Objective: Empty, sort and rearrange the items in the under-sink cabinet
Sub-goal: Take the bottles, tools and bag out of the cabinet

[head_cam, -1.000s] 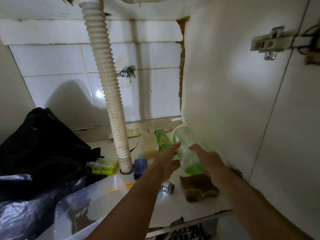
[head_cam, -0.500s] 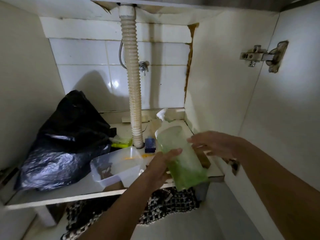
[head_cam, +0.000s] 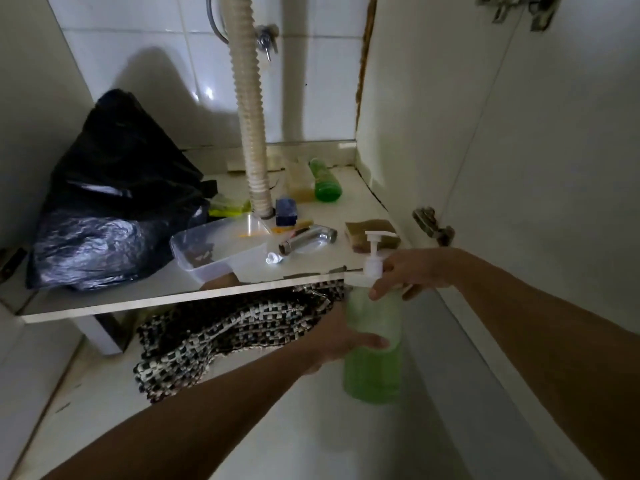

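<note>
The translucent plastic pump bottle of green liquid [head_cam: 375,344] has been lifted off the white cabinet shelf [head_cam: 194,292] and is now held upright in front of it, gripped by the left hand [head_cam: 341,337] at the body and the right hand [head_cam: 405,271] at the neck; one item is emptied out, others remain behind the hands.

Shelf [head_cam: 104,303] front-left bare | black bag [head_cam: 114,199] fills left | drain hose [head_cam: 251,133] mid-back | clear tray [head_cam: 221,251] overhangs edge
</note>
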`<action>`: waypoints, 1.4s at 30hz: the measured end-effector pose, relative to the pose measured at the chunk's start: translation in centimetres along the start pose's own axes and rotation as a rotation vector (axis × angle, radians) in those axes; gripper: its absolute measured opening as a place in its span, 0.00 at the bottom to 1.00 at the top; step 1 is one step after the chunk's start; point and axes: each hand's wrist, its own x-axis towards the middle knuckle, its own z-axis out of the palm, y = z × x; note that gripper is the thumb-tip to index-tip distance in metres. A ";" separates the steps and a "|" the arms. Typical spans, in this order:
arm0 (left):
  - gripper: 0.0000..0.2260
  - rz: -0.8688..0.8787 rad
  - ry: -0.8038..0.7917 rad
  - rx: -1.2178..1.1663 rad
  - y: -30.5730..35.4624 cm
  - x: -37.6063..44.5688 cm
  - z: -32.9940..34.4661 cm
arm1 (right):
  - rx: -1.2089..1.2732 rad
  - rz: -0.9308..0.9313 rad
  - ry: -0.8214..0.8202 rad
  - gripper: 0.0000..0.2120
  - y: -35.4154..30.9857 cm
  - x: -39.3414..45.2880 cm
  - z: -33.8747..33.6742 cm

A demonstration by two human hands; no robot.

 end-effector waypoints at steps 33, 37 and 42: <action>0.17 -0.317 0.112 0.106 -4.1 5.8 3.4 | -0.389 0.007 0.172 0.40 9.2 2.0 3.9; 0.20 -0.305 0.123 0.163 -3.8 5.5 2.8 | -0.605 0.086 0.142 0.36 8.0 1.8 5.6; 0.20 -0.306 0.109 0.181 -3.3 4.7 2.6 | -0.632 0.086 0.033 0.32 9.0 0.2 4.5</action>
